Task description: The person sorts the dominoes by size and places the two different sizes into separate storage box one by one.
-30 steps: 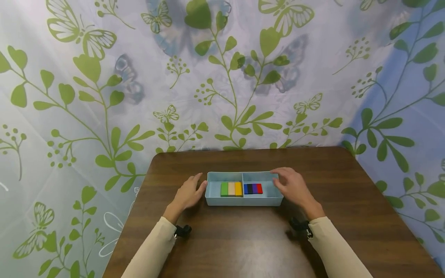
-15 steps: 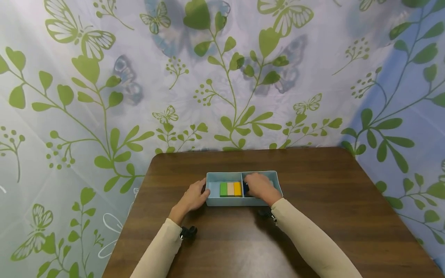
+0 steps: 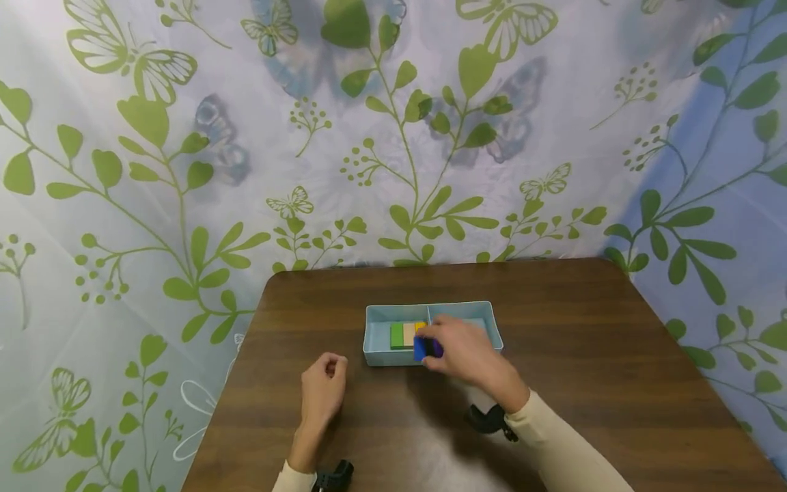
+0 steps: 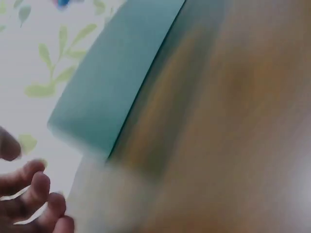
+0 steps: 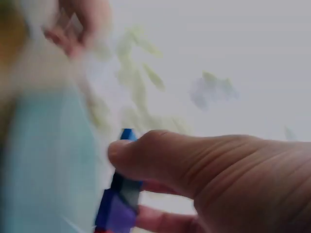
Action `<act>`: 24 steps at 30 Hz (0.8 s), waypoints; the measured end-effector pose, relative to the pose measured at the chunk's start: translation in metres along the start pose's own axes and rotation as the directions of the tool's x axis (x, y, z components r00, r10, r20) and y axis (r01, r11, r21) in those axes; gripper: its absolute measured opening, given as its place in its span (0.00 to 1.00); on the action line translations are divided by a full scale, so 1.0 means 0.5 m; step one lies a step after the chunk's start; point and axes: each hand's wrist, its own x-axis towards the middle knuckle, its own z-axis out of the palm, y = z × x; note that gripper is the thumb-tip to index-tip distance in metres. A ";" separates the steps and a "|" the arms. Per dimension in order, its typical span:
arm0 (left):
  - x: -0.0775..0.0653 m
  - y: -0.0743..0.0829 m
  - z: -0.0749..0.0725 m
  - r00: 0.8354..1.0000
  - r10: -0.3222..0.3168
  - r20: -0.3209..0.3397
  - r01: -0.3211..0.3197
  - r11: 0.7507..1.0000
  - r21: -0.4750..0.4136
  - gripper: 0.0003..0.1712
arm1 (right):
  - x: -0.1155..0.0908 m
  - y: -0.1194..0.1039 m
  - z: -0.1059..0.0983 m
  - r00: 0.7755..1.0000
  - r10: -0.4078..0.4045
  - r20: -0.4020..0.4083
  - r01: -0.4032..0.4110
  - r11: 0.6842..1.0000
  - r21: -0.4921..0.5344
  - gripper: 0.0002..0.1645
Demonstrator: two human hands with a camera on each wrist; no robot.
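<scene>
My right hand (image 3: 473,355) pinches a short row of coloured blocks (image 3: 420,349) above the front of the light blue divided tray (image 3: 384,358). In the right wrist view the thumb presses on these blocks (image 5: 121,212), which show blue, black, purple and a bit of red. The tray's left compartment has a green block (image 3: 397,335), a beige block (image 3: 408,335) and a yellow block (image 3: 421,326), the last partly hidden by the right hand. My left hand (image 3: 322,386) is apart from the tray, to its front left, fingers loosely curled around nothing.
The brown wooden table (image 3: 393,424) extends around the tray. Behind it hangs a white cloth (image 3: 344,232) with green leaves and butterflies. A dark device (image 3: 488,418) is strapped to the right wrist, another (image 3: 335,476) to the left.
My right hand reached into the tray's right compartment, took hold of the row of blocks and lifted it toward the front. My left hand drew back from the tray's left end toward me.
</scene>
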 end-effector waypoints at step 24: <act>-0.058 0.018 0.037 0.824 0.251 0.508 -0.399 0.894 0.205 0.29 | -0.117 0.074 0.127 0.995 -0.083 0.063 0.081 0.996 0.024 0.27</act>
